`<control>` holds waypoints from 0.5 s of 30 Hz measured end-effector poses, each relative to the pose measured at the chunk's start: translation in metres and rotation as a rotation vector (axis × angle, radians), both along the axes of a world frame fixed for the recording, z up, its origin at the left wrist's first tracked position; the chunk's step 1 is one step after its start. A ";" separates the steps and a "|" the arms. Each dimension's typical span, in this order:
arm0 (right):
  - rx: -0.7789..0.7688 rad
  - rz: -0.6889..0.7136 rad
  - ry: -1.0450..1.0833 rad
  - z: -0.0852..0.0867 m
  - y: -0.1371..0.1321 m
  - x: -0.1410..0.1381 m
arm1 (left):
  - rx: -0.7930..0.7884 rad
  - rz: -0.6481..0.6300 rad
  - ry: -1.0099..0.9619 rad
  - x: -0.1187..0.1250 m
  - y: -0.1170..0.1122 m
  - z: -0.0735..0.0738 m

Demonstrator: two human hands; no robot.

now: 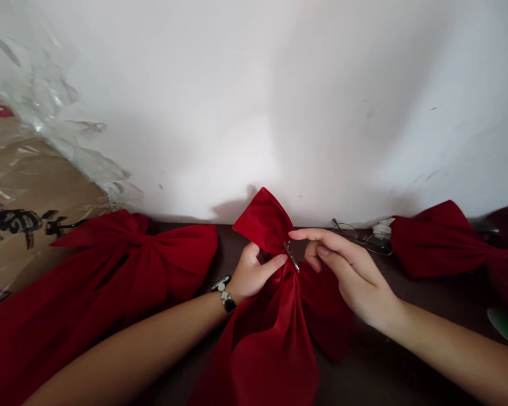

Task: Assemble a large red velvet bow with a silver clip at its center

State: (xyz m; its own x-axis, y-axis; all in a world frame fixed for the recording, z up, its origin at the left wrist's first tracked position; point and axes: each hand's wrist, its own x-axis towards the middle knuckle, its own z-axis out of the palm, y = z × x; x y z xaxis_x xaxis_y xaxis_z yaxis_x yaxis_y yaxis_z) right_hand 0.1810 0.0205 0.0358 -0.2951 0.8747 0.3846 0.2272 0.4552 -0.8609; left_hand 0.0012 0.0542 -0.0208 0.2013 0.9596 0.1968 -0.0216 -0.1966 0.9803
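The left hand (254, 274) pinches the limp red velvet bow (266, 349) at its soft gathered waist, the best hold, right fingers (322, 239) narrowly parted beside a metal clip (292, 255).

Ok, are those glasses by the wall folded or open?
Open, it seems: one arm of the glasses sticks out sideways from the frame, just past the right hand.
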 end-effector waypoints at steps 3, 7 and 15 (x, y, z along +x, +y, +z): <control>-0.028 0.021 -0.008 -0.007 0.007 -0.001 | -0.004 -0.009 -0.004 -0.001 0.000 -0.001; -0.066 0.015 0.016 -0.008 0.011 0.001 | -0.003 -0.015 -0.021 -0.001 0.000 -0.003; -0.016 -0.089 -0.096 -0.010 0.018 0.000 | -0.037 -0.034 -0.089 0.003 -0.002 0.002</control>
State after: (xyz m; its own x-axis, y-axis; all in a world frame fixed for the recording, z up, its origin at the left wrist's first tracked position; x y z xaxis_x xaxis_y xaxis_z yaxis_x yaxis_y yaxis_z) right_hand 0.1811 0.0385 0.0255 -0.2510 0.9048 0.3440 0.3479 0.4160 -0.8402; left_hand 0.0042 0.0519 -0.0192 0.2169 0.9594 0.1803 -0.1144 -0.1584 0.9807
